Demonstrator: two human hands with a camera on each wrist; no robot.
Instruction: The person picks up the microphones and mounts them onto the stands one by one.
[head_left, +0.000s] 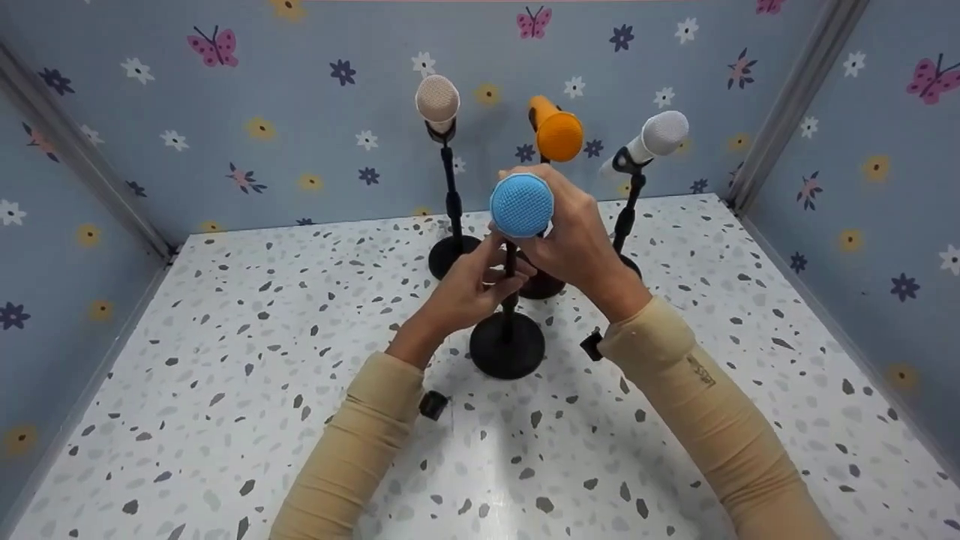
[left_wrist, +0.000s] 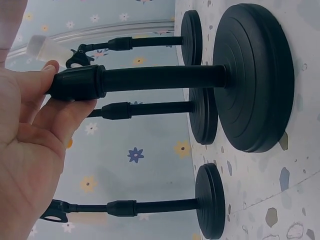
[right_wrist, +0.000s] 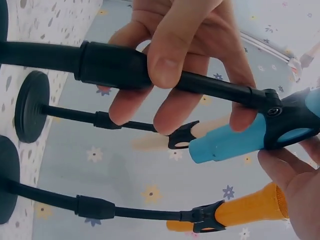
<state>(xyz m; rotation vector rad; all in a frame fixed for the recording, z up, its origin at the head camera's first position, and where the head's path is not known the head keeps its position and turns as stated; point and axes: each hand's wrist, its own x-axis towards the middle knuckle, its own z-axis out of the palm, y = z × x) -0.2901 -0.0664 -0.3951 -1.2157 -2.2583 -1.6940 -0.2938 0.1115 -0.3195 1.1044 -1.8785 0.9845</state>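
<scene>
A blue microphone (head_left: 522,205) sits in the black clip (right_wrist: 280,127) at the top of a black desk stand (head_left: 508,349). My left hand (head_left: 474,289) holds the stand's pole, thumb and fingers around it at the thick collar (left_wrist: 79,82). Higher up, my right hand (head_left: 574,229) grips the blue microphone at its clip; in the right wrist view part of that hand (right_wrist: 300,187) lies at the frame's edge. The round base (left_wrist: 252,77) rests on the speckled surface. The microphone's head points toward the head camera.
Behind stand three more microphones on black stands: beige (head_left: 437,101) at left, orange (head_left: 559,135) in the middle, white (head_left: 664,133) at right. The speckled table (head_left: 225,390) is walled by blue flowered panels (head_left: 285,150).
</scene>
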